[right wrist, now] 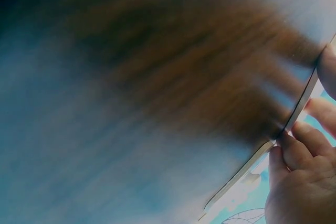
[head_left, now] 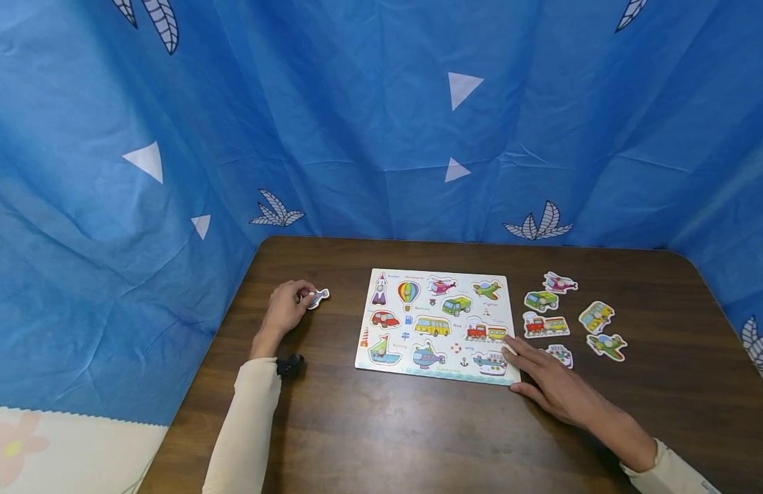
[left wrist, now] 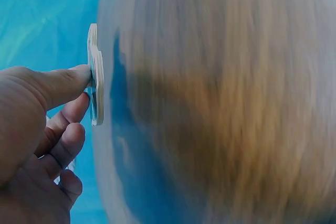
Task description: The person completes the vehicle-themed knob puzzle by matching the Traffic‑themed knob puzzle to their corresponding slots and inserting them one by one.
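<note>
My left hand (head_left: 289, 305) is at the table's left side, thumb and fingertip pinching a small wooden puzzle piece (head_left: 318, 298) with a bluish picture and white border. In the left wrist view the piece (left wrist: 96, 77) is seen edge-on, the other fingers loosely curled below. A puzzle board (head_left: 443, 350) printed with vehicles lies flat at mid-table. My right hand (head_left: 554, 384) rests on the board's lower right edge with fingers extended. In the right wrist view the fingers (right wrist: 310, 142) lie over the board's edge (right wrist: 302, 103). The hand partly covers a ship piece (head_left: 560, 355).
Right of the board lie more loose pieces: a helicopter (head_left: 560, 283), a green truck (head_left: 541, 300), a train (head_left: 545, 325), a yellow bus (head_left: 597, 318) and a green plane (head_left: 606, 346). A blue patterned curtain (head_left: 381, 137) hangs behind the brown table (head_left: 406, 432).
</note>
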Available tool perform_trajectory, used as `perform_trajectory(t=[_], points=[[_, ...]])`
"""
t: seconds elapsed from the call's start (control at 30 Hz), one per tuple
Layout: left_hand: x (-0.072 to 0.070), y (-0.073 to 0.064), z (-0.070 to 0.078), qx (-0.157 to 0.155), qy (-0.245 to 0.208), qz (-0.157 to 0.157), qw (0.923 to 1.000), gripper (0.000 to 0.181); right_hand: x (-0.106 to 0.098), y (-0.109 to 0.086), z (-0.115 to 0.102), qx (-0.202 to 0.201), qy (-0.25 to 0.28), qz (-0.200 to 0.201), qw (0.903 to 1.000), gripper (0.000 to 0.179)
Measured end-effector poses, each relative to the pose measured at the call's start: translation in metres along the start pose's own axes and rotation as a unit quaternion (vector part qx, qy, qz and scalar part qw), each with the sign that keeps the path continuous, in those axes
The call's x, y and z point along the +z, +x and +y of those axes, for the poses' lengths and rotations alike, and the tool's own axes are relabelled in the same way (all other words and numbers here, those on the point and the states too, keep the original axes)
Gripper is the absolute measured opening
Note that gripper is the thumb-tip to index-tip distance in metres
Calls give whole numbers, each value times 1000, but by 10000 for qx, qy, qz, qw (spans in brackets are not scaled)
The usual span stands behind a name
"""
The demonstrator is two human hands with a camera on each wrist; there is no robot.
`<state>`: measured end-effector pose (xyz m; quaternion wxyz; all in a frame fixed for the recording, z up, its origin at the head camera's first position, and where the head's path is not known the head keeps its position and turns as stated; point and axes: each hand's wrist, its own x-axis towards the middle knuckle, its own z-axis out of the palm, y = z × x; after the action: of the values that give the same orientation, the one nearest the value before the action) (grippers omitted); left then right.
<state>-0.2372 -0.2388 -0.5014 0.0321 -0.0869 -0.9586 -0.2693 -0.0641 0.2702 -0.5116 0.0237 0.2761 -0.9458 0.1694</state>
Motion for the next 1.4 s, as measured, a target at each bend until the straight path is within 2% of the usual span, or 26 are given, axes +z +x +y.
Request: perform_trajectory(t=[0.37,0.67,1.0,1.13,1.4], points=[[13,1,43,574,152,-77,9982,6,0,0,0,-87,-75,135,9998,60],[23,2,72,794,115,-117,9967,6,1,0,0,-95,-108,136,9998,61],[38,-2,96,1015,286,-526,9930,8,-2,0,-1,-54,-98,45,9999,61],[42,-5,106,1218,361,-696,9895,11,-1,0,0,-48,-66,23,10000,62],[50,-17,131,1904,503,-884,9764,4,0,0,0,44,-173,18,9998,62]])
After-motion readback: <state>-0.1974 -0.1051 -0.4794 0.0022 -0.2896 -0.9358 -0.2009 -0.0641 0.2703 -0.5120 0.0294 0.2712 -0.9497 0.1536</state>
